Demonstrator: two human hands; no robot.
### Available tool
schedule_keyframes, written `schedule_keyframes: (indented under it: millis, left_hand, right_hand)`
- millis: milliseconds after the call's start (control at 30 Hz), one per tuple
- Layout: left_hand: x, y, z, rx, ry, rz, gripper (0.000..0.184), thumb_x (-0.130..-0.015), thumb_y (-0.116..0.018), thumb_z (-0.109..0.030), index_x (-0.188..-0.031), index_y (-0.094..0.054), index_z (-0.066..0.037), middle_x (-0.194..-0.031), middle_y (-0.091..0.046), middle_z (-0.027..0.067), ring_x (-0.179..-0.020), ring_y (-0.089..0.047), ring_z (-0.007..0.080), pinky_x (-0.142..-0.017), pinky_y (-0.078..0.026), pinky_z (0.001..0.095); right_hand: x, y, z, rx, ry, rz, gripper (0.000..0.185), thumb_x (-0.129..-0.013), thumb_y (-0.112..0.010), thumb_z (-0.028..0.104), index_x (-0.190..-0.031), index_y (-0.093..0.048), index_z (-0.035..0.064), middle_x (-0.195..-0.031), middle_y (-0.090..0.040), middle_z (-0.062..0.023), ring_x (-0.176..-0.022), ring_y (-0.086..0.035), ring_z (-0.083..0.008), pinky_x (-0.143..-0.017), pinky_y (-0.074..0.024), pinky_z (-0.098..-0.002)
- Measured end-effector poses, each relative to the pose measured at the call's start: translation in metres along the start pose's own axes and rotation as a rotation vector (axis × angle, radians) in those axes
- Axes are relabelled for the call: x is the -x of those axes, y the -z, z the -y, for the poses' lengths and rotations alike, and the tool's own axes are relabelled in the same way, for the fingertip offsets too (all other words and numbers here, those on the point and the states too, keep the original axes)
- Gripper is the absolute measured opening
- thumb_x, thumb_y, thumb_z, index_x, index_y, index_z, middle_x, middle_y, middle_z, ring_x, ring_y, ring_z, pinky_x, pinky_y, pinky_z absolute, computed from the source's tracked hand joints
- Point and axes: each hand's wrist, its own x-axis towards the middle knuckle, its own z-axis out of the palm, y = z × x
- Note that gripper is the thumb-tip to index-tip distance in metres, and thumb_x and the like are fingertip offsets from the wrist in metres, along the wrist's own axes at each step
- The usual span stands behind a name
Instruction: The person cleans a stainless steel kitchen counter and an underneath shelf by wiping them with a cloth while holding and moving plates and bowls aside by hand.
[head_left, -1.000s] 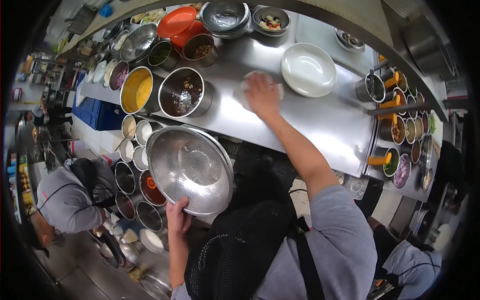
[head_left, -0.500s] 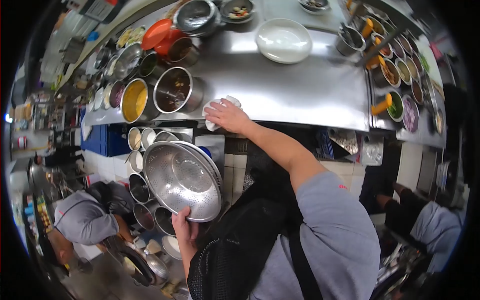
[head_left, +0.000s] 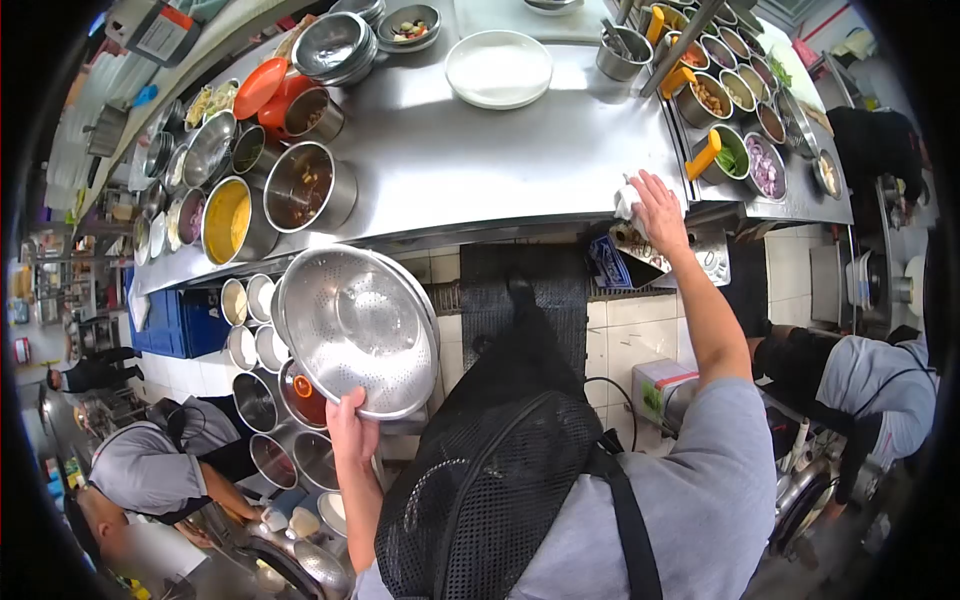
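Note:
My left hand [head_left: 353, 432] grips the lower rim of a perforated metal colander [head_left: 355, 325], which is tilted with its inside facing up; another bowl's rim shows behind it. My right hand [head_left: 660, 212] presses a white cloth [head_left: 628, 200] on the front right edge of the steel counter [head_left: 480, 160], fingers closed over it. Beyond, a white oval plate [head_left: 498, 68] lies on the counter. Left of the plate stand a pot of dark sauce [head_left: 308, 188] and a pot of yellow liquid [head_left: 232, 222].
Orange-handled containers [head_left: 718, 155] and a bowl of chopped onion [head_left: 766, 168] line the right side. Stacked metal bowls [head_left: 335, 48] stand at the back left. A blue bin [head_left: 180, 322] is at left. One person [head_left: 165, 455] works at lower left, another [head_left: 870, 390] at right.
My right hand has slid with the cloth from the counter's middle to the front edge, then right along it. My left hand still holds the colander. The view has shifted.

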Motion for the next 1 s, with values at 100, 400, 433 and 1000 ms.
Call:
schedule_keyframes:
  millis: [100, 400, 433, 1000]
  left_hand:
    - [0.004, 0.005, 0.005, -0.029, -0.041, 0.007, 0.061, -0.087, -0.062, -0.003, -0.146, -0.046, 0.001, -0.138, -0.061, 0.0154, -0.126, -0.063, 0.0337, -0.11, -0.052, 0.0516]
    - [-0.026, -0.05, 0.007, -0.038, 0.006, -0.028, 0.058, -0.087, -0.06, 0.001, -0.144, -0.048, 0.003, -0.138, -0.061, 0.0151, -0.126, -0.062, 0.032, -0.11, -0.05, 0.0482]
    - [-0.037, -0.058, 0.006, -0.044, 0.018, -0.022, 0.056, -0.087, -0.061, 0.001, -0.142, -0.049, 0.004, -0.137, -0.062, 0.0148, -0.126, -0.062, 0.0309, -0.11, -0.051, 0.047]
    - [-0.332, -0.236, 0.01, 0.135, -0.02, 0.126, 0.043, -0.097, -0.045, 0.001, -0.135, -0.041, 0.019, -0.139, -0.054, 0.029, -0.127, -0.059, 0.0437, -0.116, -0.05, 0.0601]
  right_hand:
    - [-0.034, -0.024, 0.019, 0.055, -0.239, -0.111, 0.052, -0.104, -0.058, 0.035, -0.153, -0.05, 0.0199, -0.165, -0.042, -0.0052, -0.151, -0.039, -0.0309, -0.12, -0.0349, -0.0561]
    - [-0.143, -0.043, 0.261, -0.108, 0.229, -0.218, 0.046, -0.099, -0.057, 0.033, -0.138, -0.058, 0.0087, -0.149, -0.054, -0.0115, -0.141, -0.047, -0.0281, -0.111, -0.0409, -0.053]
    - [-0.142, -0.052, 0.268, -0.142, 0.345, -0.297, 0.046, -0.097, -0.06, 0.033, -0.137, -0.059, 0.0096, -0.147, -0.055, -0.0103, -0.142, -0.046, -0.0274, -0.111, -0.0413, -0.0528]
    - [-0.12, -0.034, 0.046, 0.166, -0.578, -0.234, 0.059, -0.104, -0.051, 0.039, -0.155, -0.045, 0.0082, -0.163, -0.04, -0.0194, -0.152, -0.034, -0.0383, -0.116, -0.0292, -0.0659]
